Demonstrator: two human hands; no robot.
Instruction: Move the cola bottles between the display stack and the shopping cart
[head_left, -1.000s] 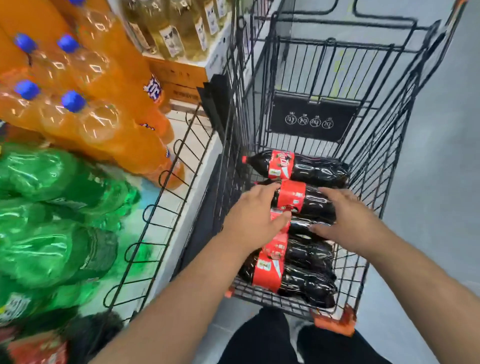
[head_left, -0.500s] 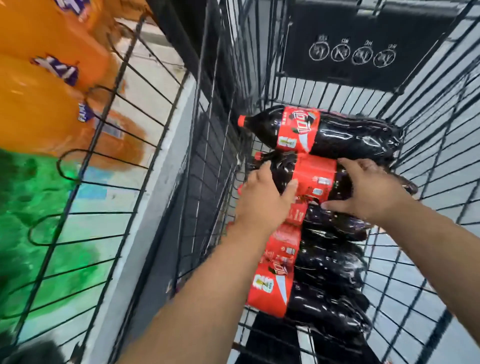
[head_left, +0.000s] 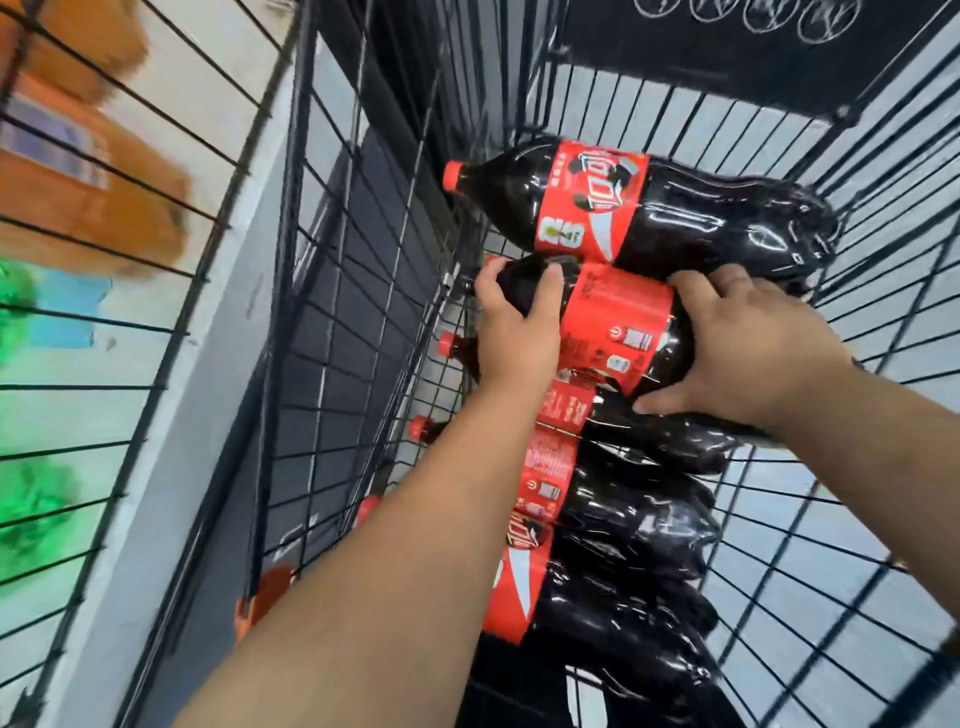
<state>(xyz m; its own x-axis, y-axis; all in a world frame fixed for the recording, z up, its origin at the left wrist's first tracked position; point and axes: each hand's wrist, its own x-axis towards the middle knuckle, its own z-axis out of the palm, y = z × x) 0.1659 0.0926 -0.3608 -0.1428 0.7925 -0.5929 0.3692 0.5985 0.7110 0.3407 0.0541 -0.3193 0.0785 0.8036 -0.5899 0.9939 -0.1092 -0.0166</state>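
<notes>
Inside the black wire shopping cart (head_left: 363, 291), our left grip (head_left: 519, 338) clamps the shoulder and our right grip (head_left: 753, 353) the belly of a dark red-labelled plastic cola bottle (head_left: 613, 322), which we judge full, heavy and slick.

Several dark cola bottles (head_left: 631, 525) with red labels and red caps lie on their sides in the black wire shopping cart (head_left: 337, 332), in the centre of the frame, caps pointing left. The second bottle (head_left: 615, 317) from the top is gripped by the left hand (head_left: 519, 338) and the right hand (head_left: 753, 353)
</notes>
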